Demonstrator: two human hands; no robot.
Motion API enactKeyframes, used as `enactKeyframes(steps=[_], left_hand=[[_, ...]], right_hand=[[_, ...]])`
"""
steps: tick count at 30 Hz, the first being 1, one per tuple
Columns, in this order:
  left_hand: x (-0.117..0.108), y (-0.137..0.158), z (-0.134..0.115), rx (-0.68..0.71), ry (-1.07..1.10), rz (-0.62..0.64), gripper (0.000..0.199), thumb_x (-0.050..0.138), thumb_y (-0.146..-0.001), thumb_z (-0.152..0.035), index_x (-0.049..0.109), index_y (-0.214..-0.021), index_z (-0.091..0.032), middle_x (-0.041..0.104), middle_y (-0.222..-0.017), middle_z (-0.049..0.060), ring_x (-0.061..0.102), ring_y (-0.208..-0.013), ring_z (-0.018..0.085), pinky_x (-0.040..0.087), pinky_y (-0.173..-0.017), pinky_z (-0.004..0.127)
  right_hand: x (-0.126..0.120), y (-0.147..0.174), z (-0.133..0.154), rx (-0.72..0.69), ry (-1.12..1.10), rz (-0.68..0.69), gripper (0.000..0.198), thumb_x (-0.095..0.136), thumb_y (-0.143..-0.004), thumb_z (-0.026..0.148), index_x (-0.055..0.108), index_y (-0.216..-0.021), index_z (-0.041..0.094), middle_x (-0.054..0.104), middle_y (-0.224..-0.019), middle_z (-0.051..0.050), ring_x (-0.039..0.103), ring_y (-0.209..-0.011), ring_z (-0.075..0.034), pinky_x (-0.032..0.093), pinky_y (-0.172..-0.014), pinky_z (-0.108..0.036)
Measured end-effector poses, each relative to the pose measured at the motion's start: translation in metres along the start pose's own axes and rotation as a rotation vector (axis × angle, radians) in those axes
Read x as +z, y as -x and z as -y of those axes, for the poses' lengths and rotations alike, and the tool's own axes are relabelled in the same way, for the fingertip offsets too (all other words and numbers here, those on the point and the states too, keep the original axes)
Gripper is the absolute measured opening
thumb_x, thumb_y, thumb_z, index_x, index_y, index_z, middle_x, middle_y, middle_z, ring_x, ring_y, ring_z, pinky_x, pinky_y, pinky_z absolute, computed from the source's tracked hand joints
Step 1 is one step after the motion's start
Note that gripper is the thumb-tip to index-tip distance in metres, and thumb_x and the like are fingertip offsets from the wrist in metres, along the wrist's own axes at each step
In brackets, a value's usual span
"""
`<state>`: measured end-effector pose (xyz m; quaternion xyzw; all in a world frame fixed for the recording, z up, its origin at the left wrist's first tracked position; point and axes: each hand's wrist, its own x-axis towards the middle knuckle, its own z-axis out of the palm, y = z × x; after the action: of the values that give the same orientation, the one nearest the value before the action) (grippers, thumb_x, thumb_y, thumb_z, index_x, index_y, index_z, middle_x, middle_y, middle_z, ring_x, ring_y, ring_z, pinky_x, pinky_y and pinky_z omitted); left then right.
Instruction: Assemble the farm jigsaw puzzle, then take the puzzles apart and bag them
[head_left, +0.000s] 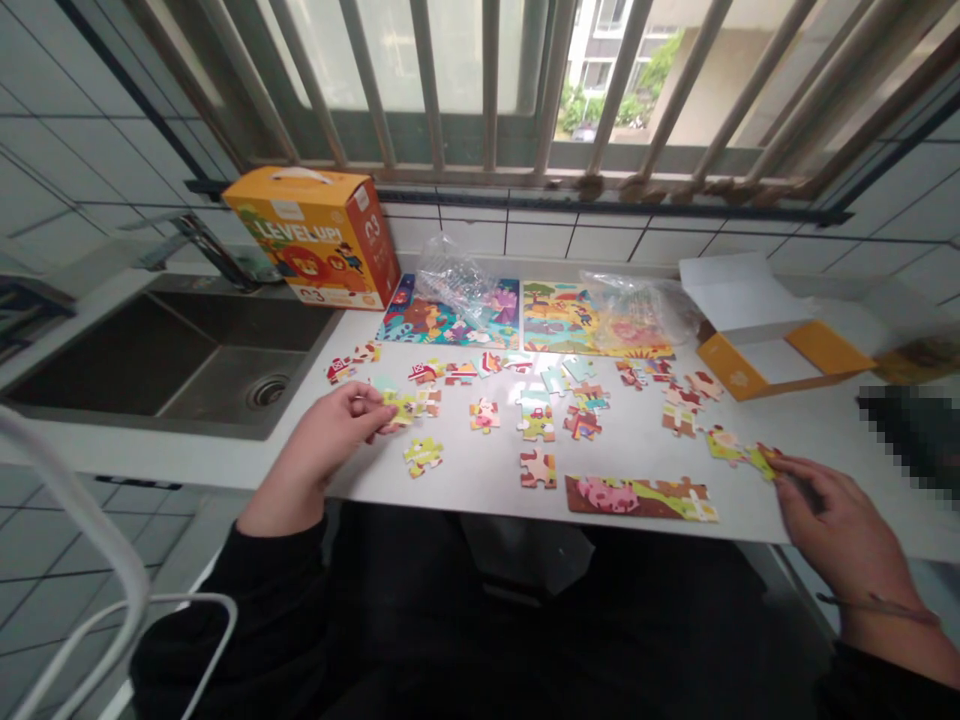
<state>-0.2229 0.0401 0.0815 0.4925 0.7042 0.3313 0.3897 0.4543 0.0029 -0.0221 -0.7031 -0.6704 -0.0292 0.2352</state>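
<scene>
Your left hand (341,435): pinching a green piece (397,409) by its edge, likely keeping its picture visible. Your right hand (829,505): fingertips on a yellow-green piece (760,461); whether gripped, cannot tell. Loose pieces (537,415): spread across the counter (480,475), seemingly for easy viewing.

Open room over the counter (472,485) runs along the near edge from the left hand (341,420) to the puzzle strip (641,498), interrupted by a few loose pieces (538,468); a second gap lies between that strip and the right hand (832,505). Toward the rear, the orange box (311,245), crumpled plastic bag (457,280) and opened box (787,362) obstruct passage before the tiled wall (536,235), while window bars (491,90) limit reach beyond it.
</scene>
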Motion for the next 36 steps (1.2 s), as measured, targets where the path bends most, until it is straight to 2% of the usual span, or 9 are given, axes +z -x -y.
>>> enactKeyframes(steps=[3,6,8,11,17,21,28,36], left_hand=[[0.053,0.006,-0.016,0.057,0.116,0.194,0.049,0.087,-0.076,-0.057,0.060,-0.100,-0.024,0.070,-0.070,-0.002,0.072,-0.065,0.021,0.050,-0.060,0.029],[0.097,0.003,-0.029,0.121,0.095,0.288,0.036,0.084,-0.084,-0.047,0.062,-0.101,-0.024,0.074,-0.074,0.000,0.074,-0.066,0.021,0.049,-0.058,0.029],[0.118,-0.003,-0.034,0.137,0.075,0.312,0.031,0.083,-0.085,-0.040,0.062,-0.102,-0.024,0.075,-0.074,0.000,0.076,-0.069,0.021,0.048,-0.059,0.029],[0.136,-0.011,-0.037,0.176,0.040,0.320,0.023,0.077,-0.089,-0.030,0.062,-0.105,-0.024,0.076,-0.075,0.000,0.075,-0.067,0.020,0.048,-0.060,0.030],[0.149,-0.009,-0.045,0.251,-0.206,0.185,0.018,0.072,-0.087,-0.017,0.065,-0.102,-0.023,0.074,-0.078,-0.001,0.072,-0.075,0.020,0.044,-0.067,0.029],[0.152,-0.006,-0.046,0.248,-0.319,0.106,0.018,0.076,-0.085,-0.021,0.067,-0.101,-0.023,0.074,-0.083,0.000,0.070,-0.079,0.020,0.042,-0.068,0.030],[0.150,-0.003,-0.050,0.313,-0.481,0.080,0.020,0.078,-0.089,-0.030,0.071,-0.106,-0.023,0.074,-0.084,0.003,0.069,-0.079,0.023,0.043,-0.071,0.033],[0.151,0.006,-0.056,0.373,-0.639,0.086,0.017,0.077,-0.094,-0.032,0.073,-0.104,-0.019,0.076,-0.094,0.008,0.070,-0.087,0.027,0.052,-0.081,0.037]], right_hand=[[0.001,0.001,-0.002,0.005,0.005,0.006,0.049,0.045,-0.100,0.057,0.074,-0.121,0.023,0.076,-0.130,-0.012,0.070,-0.125,-0.034,0.054,-0.116,-0.052],[0.002,0.001,-0.002,0.009,0.007,-0.001,0.048,0.046,-0.100,0.056,0.074,-0.120,0.022,0.076,-0.130,-0.013,0.070,-0.125,-0.034,0.053,-0.116,-0.051],[0.002,0.001,-0.002,0.002,0.002,-0.005,0.048,0.046,-0.101,0.056,0.074,-0.120,0.022,0.076,-0.129,-0.013,0.070,-0.125,-0.033,0.053,-0.116,-0.050],[0.002,0.002,-0.002,-0.012,-0.006,-0.005,0.049,0.045,-0.103,0.055,0.074,-0.121,0.020,0.076,-0.130,-0.014,0.069,-0.126,-0.033,0.052,-0.117,-0.052],[0.003,0.002,-0.004,-0.026,-0.005,-0.020,0.050,0.044,-0.103,0.058,0.074,-0.119,0.021,0.077,-0.129,-0.013,0.070,-0.125,-0.034,0.054,-0.116,-0.056],[0.004,0.001,-0.004,-0.031,0.003,-0.035,0.049,0.044,-0.103,0.058,0.074,-0.118,0.022,0.077,-0.127,-0.013,0.071,-0.123,-0.035,0.055,-0.114,-0.056],[0.003,0.002,-0.004,-0.016,0.005,-0.030,0.047,0.045,-0.102,0.056,0.074,-0.119,0.023,0.077,-0.128,-0.013,0.071,-0.122,-0.034,0.056,-0.112,-0.055],[0.002,0.003,-0.001,-0.010,0.007,-0.031,0.050,0.044,-0.102,0.057,0.075,-0.120,0.022,0.077,-0.129,-0.012,0.070,-0.125,-0.035,0.055,-0.114,-0.054]])
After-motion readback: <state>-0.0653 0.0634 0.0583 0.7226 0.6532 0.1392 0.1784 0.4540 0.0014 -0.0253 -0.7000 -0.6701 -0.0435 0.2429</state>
